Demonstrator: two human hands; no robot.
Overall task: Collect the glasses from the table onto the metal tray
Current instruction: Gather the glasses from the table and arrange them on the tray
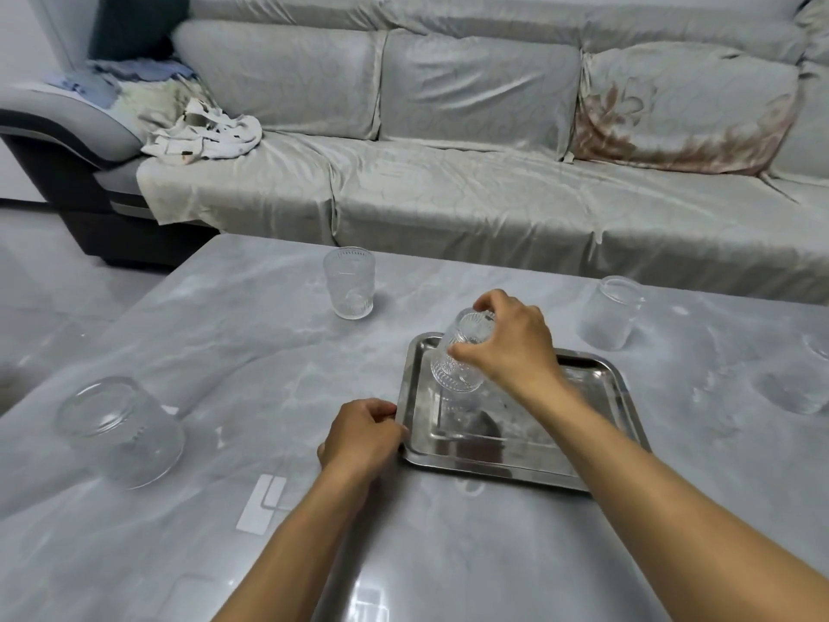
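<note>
A metal tray (596, 374) lies on the grey marble table (251, 352). My right hand (511, 338) grips a ribbed glass (457, 370) upside down over the tray's far left corner; whether its rim touches the tray I cannot tell. My left hand (359, 435) pinches the tray's left rim. Another ribbed glass (349, 282) stands upright at the far middle. A smooth glass (119, 430) sits upside down at the near left. A frosted glass (610, 312) stands at the far right, and one more glass (803, 397) shows faintly at the right edge.
A long sofa (471, 181) under a pale cover runs behind the table, with crumpled cloths (206, 132) on its left end. A white label (262, 502) is stuck on the table near my left forearm. Tiled floor (54, 280) lies to the left.
</note>
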